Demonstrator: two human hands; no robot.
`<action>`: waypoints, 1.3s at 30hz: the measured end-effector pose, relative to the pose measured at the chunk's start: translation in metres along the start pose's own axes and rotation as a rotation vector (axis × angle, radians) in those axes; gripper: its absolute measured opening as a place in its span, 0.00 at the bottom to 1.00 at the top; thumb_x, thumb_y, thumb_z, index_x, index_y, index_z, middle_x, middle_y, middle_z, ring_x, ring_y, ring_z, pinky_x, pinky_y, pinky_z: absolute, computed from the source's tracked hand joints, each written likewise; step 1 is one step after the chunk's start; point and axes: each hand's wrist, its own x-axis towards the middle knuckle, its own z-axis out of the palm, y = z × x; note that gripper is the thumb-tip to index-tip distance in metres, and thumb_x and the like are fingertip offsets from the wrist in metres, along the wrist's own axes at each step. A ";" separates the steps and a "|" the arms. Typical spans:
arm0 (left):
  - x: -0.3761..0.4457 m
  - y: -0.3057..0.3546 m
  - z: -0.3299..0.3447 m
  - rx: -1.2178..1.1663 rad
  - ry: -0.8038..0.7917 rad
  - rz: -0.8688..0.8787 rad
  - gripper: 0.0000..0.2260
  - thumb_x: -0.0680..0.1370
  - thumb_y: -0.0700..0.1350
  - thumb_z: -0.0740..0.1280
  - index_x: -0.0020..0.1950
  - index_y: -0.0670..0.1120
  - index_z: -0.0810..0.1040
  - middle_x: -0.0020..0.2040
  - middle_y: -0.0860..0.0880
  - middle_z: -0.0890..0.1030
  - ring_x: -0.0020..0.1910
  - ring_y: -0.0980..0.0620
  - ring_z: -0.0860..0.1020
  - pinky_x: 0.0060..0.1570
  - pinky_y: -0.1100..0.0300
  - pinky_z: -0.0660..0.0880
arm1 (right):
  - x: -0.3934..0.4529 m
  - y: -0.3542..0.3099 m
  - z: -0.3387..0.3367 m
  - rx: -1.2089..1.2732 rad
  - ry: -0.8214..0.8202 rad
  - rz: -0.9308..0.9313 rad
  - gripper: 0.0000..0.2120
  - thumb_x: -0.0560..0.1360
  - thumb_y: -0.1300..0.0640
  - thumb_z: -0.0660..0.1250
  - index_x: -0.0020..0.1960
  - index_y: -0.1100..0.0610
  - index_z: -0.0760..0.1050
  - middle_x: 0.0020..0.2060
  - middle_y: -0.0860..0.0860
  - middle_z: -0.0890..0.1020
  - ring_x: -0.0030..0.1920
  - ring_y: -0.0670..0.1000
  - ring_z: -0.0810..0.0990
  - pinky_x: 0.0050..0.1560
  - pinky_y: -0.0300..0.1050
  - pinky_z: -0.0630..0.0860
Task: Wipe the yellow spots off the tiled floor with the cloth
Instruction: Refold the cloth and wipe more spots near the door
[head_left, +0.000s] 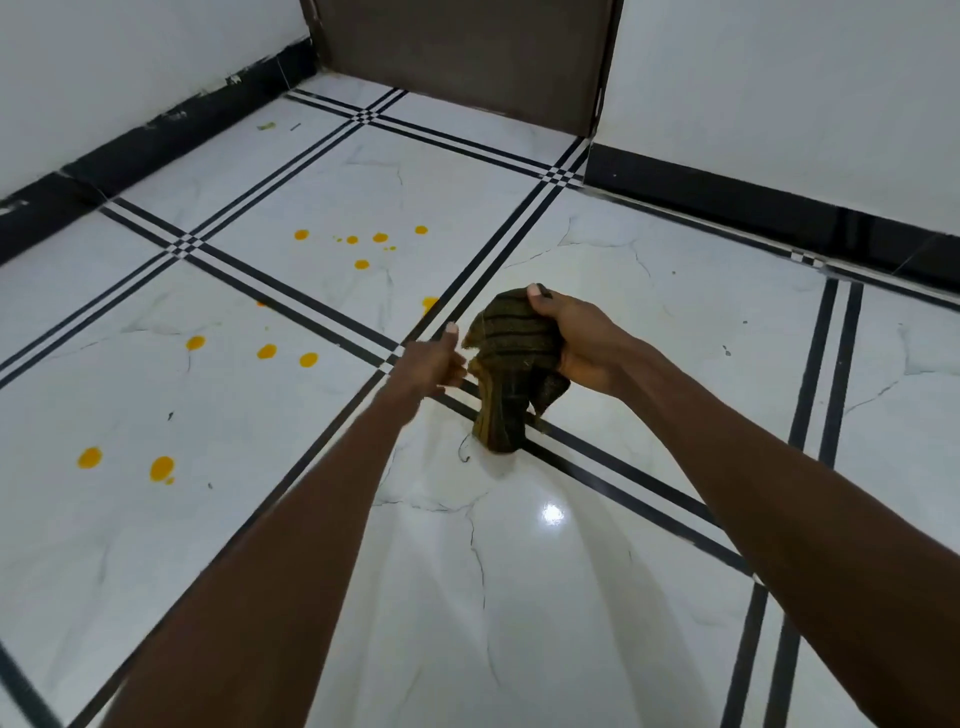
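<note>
A dark olive striped cloth (511, 364) hangs bunched above the white tiled floor (519, 571). My right hand (582, 343) grips its upper part. My left hand (434, 364) is just left of the cloth, blurred, thumb up, fingers curled at the cloth's edge; whether it grips the fabric is unclear. Several yellow spots lie on the tiles to the left: a far cluster (362, 264), a middle row (266, 352), and two near ones (161, 467). One spot (429, 302) lies close to the black tile lines near my left hand.
Black double lines (311, 312) cross the glossy floor. White walls with a black skirting (779, 213) bound the room at left and right. A brown door (467, 52) stands at the far corner. Small debris (266, 126) lies near the left wall.
</note>
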 end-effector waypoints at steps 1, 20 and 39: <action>-0.003 -0.007 0.005 -0.018 -0.066 -0.057 0.29 0.84 0.65 0.55 0.47 0.43 0.82 0.45 0.44 0.86 0.48 0.47 0.83 0.55 0.54 0.78 | -0.001 0.001 0.001 0.041 0.018 0.012 0.15 0.87 0.52 0.59 0.62 0.59 0.80 0.58 0.58 0.87 0.59 0.57 0.87 0.62 0.53 0.83; -0.010 0.019 0.011 -0.549 -0.218 -0.055 0.10 0.82 0.52 0.69 0.55 0.46 0.82 0.58 0.44 0.82 0.63 0.44 0.81 0.63 0.44 0.80 | -0.013 -0.014 0.004 0.160 0.106 0.051 0.18 0.87 0.51 0.58 0.66 0.60 0.80 0.55 0.59 0.88 0.49 0.56 0.90 0.45 0.49 0.86; -0.005 0.028 -0.001 -0.480 -0.156 0.028 0.12 0.79 0.54 0.73 0.53 0.47 0.82 0.49 0.48 0.86 0.58 0.47 0.83 0.56 0.53 0.80 | -0.007 -0.018 -0.011 -0.188 0.204 0.038 0.11 0.84 0.55 0.66 0.60 0.61 0.80 0.56 0.57 0.85 0.57 0.56 0.84 0.50 0.47 0.83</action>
